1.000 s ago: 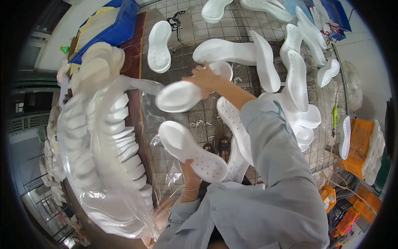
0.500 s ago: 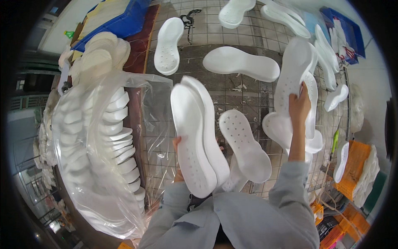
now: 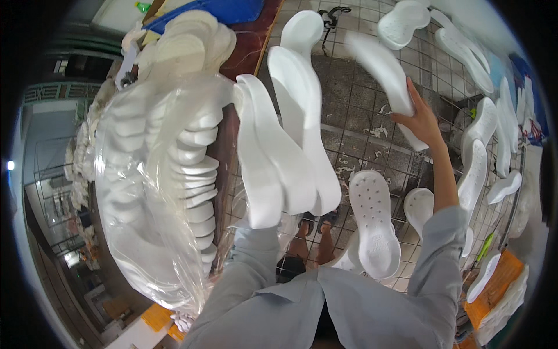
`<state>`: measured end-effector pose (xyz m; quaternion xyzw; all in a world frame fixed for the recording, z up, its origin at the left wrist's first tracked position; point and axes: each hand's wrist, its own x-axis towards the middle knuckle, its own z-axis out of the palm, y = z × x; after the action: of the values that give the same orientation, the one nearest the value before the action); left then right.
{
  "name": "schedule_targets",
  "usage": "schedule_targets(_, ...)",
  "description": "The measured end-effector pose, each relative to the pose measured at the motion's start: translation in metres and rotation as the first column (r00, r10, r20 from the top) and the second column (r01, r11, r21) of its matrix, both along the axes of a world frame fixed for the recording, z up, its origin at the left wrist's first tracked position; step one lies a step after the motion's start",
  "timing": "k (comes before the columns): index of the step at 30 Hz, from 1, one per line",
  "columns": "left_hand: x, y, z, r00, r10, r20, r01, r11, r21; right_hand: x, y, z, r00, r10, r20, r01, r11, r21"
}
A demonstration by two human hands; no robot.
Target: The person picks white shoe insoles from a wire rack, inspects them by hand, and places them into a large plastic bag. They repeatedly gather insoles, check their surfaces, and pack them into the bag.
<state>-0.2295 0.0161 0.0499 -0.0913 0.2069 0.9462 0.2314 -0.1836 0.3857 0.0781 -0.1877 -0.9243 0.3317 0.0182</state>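
Several white foam shoe soles (image 3: 258, 174) stand upright in front of my left hand, stacked face to face at a slant. The hand itself is hidden behind them; only its grey sleeve (image 3: 250, 250) shows below. My right hand (image 3: 423, 122) grips another white shoe sole (image 3: 378, 72) by its side, thumb and fingers around the edge. Motion blurs this sole's far end. Between the two arms, a pale sole with small holes (image 3: 375, 227) lies over another one. Just beyond the left stack rests a further sole (image 3: 302, 32).
A clear plastic bag (image 3: 145, 221) packed with white soles lies at left on a dark red surface (image 3: 256, 32). More soles (image 3: 476, 168) rest on the wire grid (image 3: 360, 116) at right. A blue crate (image 3: 209, 14) stands at far left, an orange one (image 3: 494, 285) at lower right.
The view has swung left. My right hand has left the soles at right and now holds one farther in. The sole lying across the middle is gone from there. The left stack shows an additional sole.
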Motion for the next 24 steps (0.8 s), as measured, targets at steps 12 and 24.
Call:
schedule_targets(12, 0.124, -0.155, 0.001, 0.958, 0.154, 0.243, -0.008, 0.859, -0.511, -0.142, -0.208, -0.029, 0.931, 0.297, -0.213, -0.182, 0.882, 0.435)
schedule_targets(24, 0.133, -0.183, 0.041, 0.892, -0.374, -0.252, -0.257, 0.039, -0.966, 0.166, -0.249, 0.006, 0.698, 0.666, -0.264, -0.694, 0.720, -0.018)
